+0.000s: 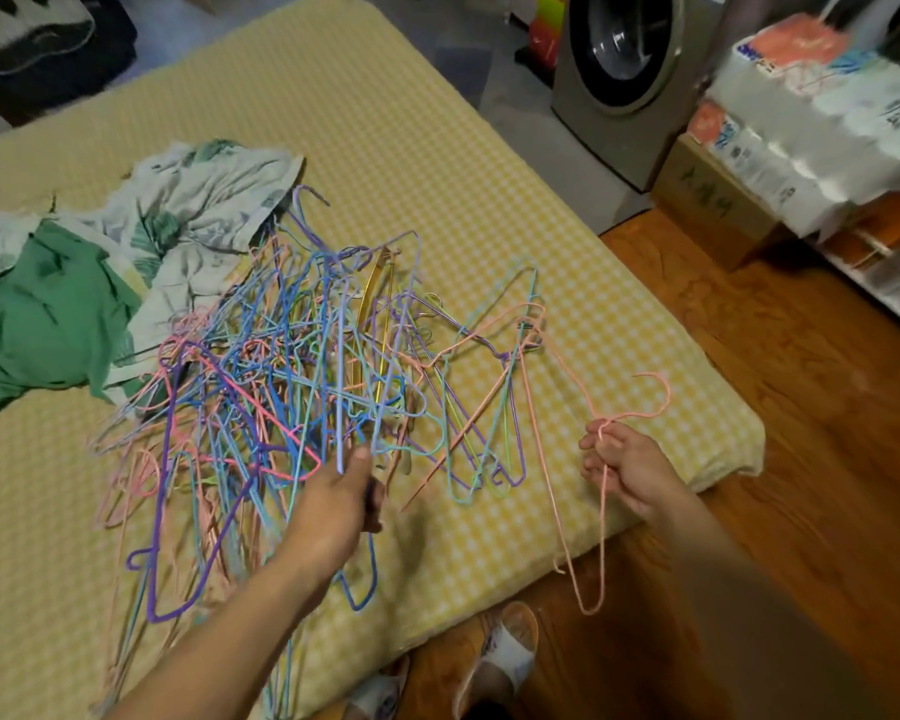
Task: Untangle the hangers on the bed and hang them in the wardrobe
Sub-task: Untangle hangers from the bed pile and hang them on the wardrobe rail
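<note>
On the bed [489, 174], yellow checked cover, sits the tangled heap of wire hangers [292, 376]: blue, purple, pink, teal, a gold one near the middle. Heap spreads from mid-bed toward the near edge.

Left hand [333, 506] is at the near side of the heap, fingers curled round a pale blue hanger wire that rises upright from the grip into the tangle.

Right hand [622, 467] is well apart from the heap, over the bed's near right corner, pinching a pink hanger [601, 511] by the neck. Hook points up and right; body hangs down past the bed edge over the wood floor [801, 407]. Its far end reaches back to the heap's right fringe; can't tell if it is free there.

Crumpled green and leaf-print cloth [126, 262] lies on the bed just left of the heap, touching it. Washing machine [630, 70] beyond the bed, packs of tissue rolls [827, 122] at right. Slippered feet [505, 652] at bottom.
</note>
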`<state>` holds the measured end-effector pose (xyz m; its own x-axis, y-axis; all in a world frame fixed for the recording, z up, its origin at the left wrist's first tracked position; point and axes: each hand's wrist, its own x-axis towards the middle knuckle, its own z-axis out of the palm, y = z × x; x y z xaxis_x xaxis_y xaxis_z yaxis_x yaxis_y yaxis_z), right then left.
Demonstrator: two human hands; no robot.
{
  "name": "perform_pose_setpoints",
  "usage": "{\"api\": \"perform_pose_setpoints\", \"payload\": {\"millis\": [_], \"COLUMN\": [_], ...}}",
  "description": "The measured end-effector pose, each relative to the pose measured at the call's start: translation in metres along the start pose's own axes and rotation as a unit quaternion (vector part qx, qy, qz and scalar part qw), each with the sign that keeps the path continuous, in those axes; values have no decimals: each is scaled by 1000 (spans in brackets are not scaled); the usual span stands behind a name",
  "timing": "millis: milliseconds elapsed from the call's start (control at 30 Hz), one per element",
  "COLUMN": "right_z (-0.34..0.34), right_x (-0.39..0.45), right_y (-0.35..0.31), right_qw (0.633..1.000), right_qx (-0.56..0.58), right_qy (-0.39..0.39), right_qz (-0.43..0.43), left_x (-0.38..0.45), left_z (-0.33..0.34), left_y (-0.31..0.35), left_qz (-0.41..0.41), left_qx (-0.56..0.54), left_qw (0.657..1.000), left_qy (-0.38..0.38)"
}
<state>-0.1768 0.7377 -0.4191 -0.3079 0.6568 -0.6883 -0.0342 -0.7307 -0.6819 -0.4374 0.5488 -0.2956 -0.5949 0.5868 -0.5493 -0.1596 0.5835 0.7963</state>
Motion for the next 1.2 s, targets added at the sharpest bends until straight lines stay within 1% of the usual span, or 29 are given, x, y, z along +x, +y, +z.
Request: {"api": "perform_pose_setpoints", "payload": {"millis": [100, 167, 200, 300, 367, 433, 533, 600, 667, 767, 867, 933, 1000, 1067, 1133, 1200], "right_z": [-9, -18, -23, -31, -29, -23, -16, -14, -14, -5, 7, 8, 7, 7, 7, 9], "right_x": [-7, -9, -9, -12, -16, -22, -32, -34, -29, -22, -22, -28, -38, -50, -60, -66], "right_y": [-3, -4, -3, -11, -22, -35, -51, -58, -56, -37, -20, -21, -32, -45, -54, -59], "right_qw": [999, 996, 993, 982, 971, 960, 961, 960, 951, 943, 948, 956, 969, 978, 984, 988], "right_qx": [-46, -87, -111, -176, -221, -257, -252, -253, -276, -302, -281, -254, -219, -185, -162, -145], "right_qy": [1, 15, 26, 49, 54, 55, 49, 63, 90, 102, 116, 117, 92, 70, 48, 38], "right_qz": [-25, -30, -34, -55, -75, -92, -101, -104, -103, -97, -92, -85, -70, -62, -57, -50], "left_x": [28, 55, 70, 101, 113, 126, 146, 157, 159, 156, 156, 159, 159, 155, 153, 150], "left_z": [55, 89, 105, 140, 155, 163, 168, 168, 167, 162, 153, 151, 157, 167, 179, 186], "left_y": [-24, -34, -39, -50, -61, -72, -81, -80, -71, -56, -51, -58, -66, -73, -78, -76], "left_qz": [-7, -11, -7, 20, 12, -2, 7, 6, 7, 27, 25, 15, 3, 7, 20, 10], "left_qx": [-42, -91, -99, -54, -15, 10, 48, 22, 4, 40, 120, 151, 125, 73, 33, -12], "left_qw": [999, 996, 995, 998, 1000, 1000, 999, 999, 999, 998, 991, 988, 992, 997, 999, 1000], "left_qy": [-20, -1, 8, 11, 1, 4, 24, 40, 45, 34, 44, 29, 5, -6, 7, 13]}}
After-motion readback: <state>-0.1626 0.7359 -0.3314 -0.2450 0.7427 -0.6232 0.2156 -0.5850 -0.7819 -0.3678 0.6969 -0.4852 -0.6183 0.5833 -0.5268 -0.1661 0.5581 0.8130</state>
